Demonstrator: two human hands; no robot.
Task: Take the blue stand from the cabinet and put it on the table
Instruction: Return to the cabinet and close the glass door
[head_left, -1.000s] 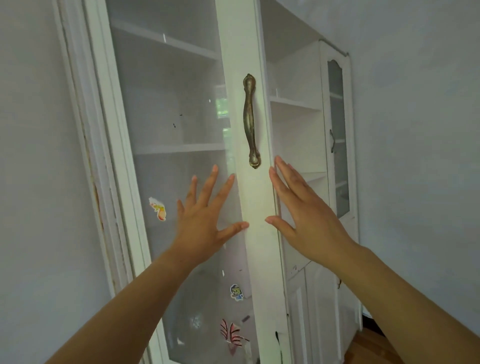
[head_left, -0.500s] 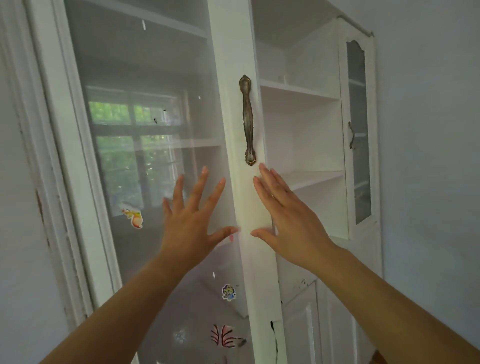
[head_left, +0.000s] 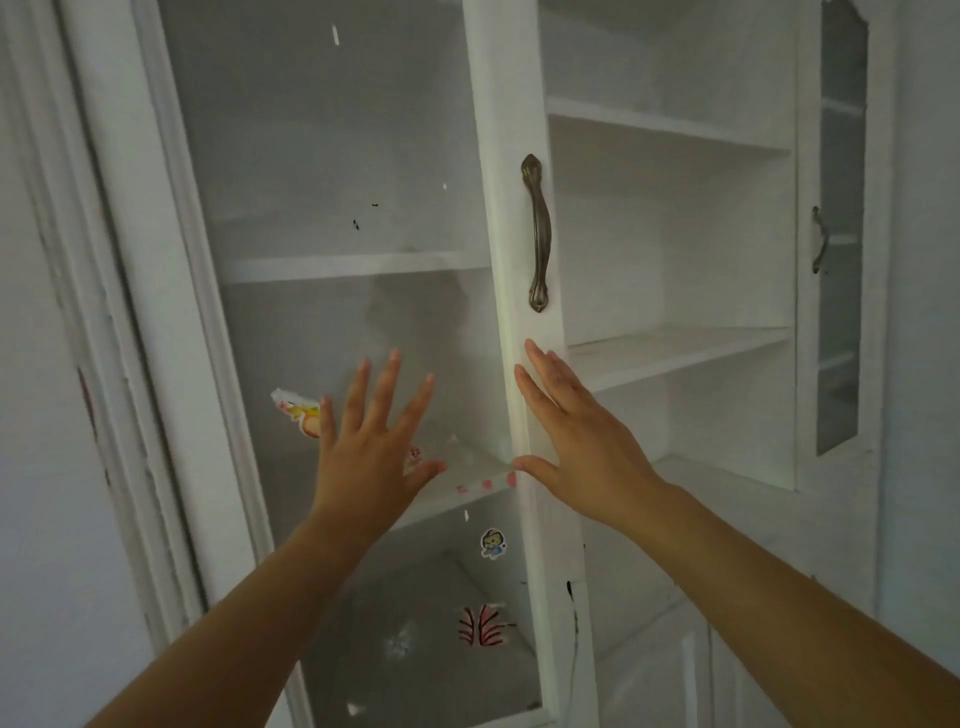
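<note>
Head view: 2 hands up at the cabinet. Left hand is spread flat at the glass door. Right hand lies straight-fingered on the door's white edge, below the brass handle. Neither grips anything. The glass is hazy and blurred, and I can't make out the blue stand.

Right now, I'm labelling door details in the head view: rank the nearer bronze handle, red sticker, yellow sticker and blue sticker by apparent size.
1. Nearer bronze handle, clearly largest.
2. Red sticker and yellow sticker: too alike to rank.
3. Blue sticker, smallest.
</note>
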